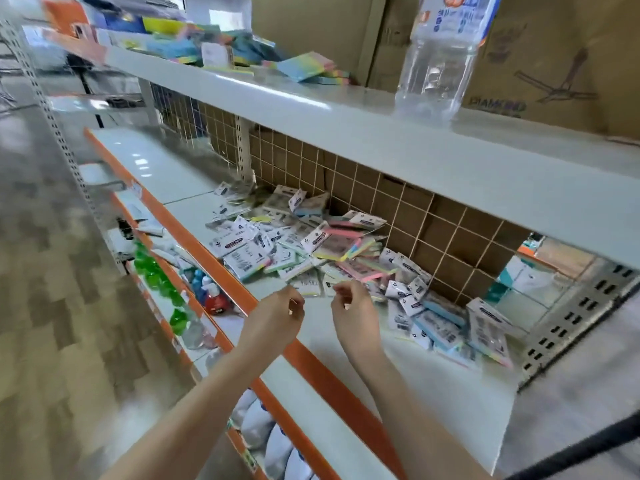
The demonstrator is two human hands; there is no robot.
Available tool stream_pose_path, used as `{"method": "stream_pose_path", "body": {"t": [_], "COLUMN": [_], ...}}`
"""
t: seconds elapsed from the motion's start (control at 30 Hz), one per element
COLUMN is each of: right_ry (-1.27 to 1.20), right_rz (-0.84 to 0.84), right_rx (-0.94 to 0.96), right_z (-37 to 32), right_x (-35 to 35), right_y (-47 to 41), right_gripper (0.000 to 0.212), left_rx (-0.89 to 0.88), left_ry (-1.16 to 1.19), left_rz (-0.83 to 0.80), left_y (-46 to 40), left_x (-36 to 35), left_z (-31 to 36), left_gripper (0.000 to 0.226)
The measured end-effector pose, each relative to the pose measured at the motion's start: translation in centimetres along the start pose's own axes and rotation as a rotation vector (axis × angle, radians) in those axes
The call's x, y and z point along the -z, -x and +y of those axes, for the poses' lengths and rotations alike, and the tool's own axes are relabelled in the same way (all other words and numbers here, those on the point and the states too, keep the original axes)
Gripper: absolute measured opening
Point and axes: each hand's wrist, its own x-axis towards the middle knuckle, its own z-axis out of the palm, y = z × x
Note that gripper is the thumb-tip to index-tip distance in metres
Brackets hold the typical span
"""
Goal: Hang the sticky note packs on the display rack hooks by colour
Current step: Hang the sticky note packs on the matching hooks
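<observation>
Apparently the step in hand is picking one pack out of the sticky note packs (304, 247) heaped on the middle shelf (408, 382), against the wire grid back (398, 216). Both hands hover at the heap's near edge: the left hand (277, 313) and the right hand (353, 313) each have fingers curled, tips pinched close, and whether they pinch a thin wrapper edge cannot be told through the blur. To do it well, the person should probably take a single pack by its white header card, check its colour, and keep the hang hole free. No hooks show in this view. The packs are too many and too overlapped to count; dozens, by judgement. One clear bottle (440, 57) stands on the upper shelf, two hands work.
</observation>
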Motion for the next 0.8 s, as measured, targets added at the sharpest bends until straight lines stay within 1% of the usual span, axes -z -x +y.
{"method": "stream_pose_path", "body": {"t": [0.13, 0.2, 0.27, 0.33, 0.47, 0.57, 0.67, 0.73, 0.8], "right_ry": [0.104, 0.232, 0.401, 0.521, 0.747, 0.868, 0.963, 1.021, 1.051], "right_rz": [0.033, 0.037, 0.044, 0.035, 0.019, 0.006, 0.103, 0.133, 0.163], "right_rx": [0.043, 0.061, 0.094, 0.059, 0.035, 0.026, 0.012, -0.026, -0.023], "right_z": [-1.6, -2.3, -2.5, -2.5, -1.1, 0.3, 1.0, 1.1, 1.2], "right_x": [-2.3, -3.2, -3.9, -4.4, -4.8, -5.6, -6.8, -7.2, -7.5], "right_y": [-3.8, -5.6, -7.1, -8.3, -9.5, -9.4, -9.6, -10.0, -10.3], "right_gripper": [0.024, 0.026, 0.029, 0.035, 0.044, 0.053, 0.059, 0.062, 0.06], "left_rx": [-0.086, -0.116, -0.139, -0.182, -0.31, -0.325, -0.383, -0.43, -0.446], "left_ry": [0.022, 0.026, 0.054, 0.058, -0.002, -0.084, -0.136, -0.171, -0.198], "left_rz": [-0.042, -0.05, -0.039, -0.026, -0.02, -0.035, 0.034, 0.096, 0.133], "left_y": [-5.0, -7.2, -8.9, -10.2, -12.1, -13.1, -13.6, -13.8, -14.2], "left_x": [0.3, 0.3, 0.3, -0.1, -1.9, -3.4, -4.2, -4.5, -4.8], "left_z": [-2.2, -3.0, -3.5, -4.0, -4.7, -5.3, -6.0, -6.4, -6.9], "left_gripper": [0.019, 0.019, 0.024, 0.029, 0.034, 0.035, 0.035, 0.043, 0.05]}}
